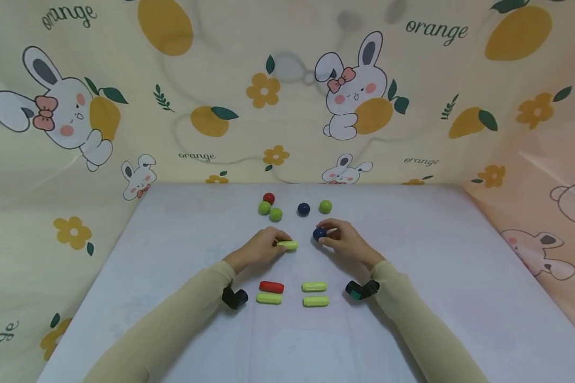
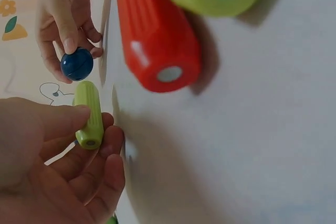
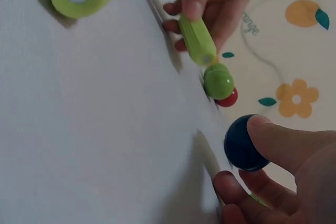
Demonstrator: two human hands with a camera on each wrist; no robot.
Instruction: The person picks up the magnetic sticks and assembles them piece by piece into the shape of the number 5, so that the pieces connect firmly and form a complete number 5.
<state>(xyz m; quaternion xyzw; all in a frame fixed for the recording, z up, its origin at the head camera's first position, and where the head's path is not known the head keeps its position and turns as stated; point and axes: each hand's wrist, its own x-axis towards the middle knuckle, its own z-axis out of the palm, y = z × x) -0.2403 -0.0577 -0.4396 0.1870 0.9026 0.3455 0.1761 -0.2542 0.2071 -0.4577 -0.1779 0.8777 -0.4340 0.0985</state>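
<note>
My left hand [image 1: 264, 247] pinches a yellow-green ribbed rod [image 1: 288, 245] between thumb and fingers, its free end pointing right. A small pale disc shows on the rod's end in the left wrist view. To the right, my right hand [image 1: 347, 240] holds a dark blue ball [image 1: 319, 234] between thumb and fingertips. Ball and rod are apart in the head view, a short gap between them. The right wrist view shows the thumb lying on the blue ball [image 3: 244, 143], with the left hand's rod [image 3: 197, 41] farther off.
Nearer me lie a red rod [image 1: 271, 287] beside a yellow-green rod [image 1: 269, 299], and two more yellow-green rods [image 1: 314, 287] to their right. Beyond the hands sit a red ball [image 1: 269, 198], green balls [image 1: 275, 214] and another dark blue ball [image 1: 304, 209] on the white table [image 1: 196, 223].
</note>
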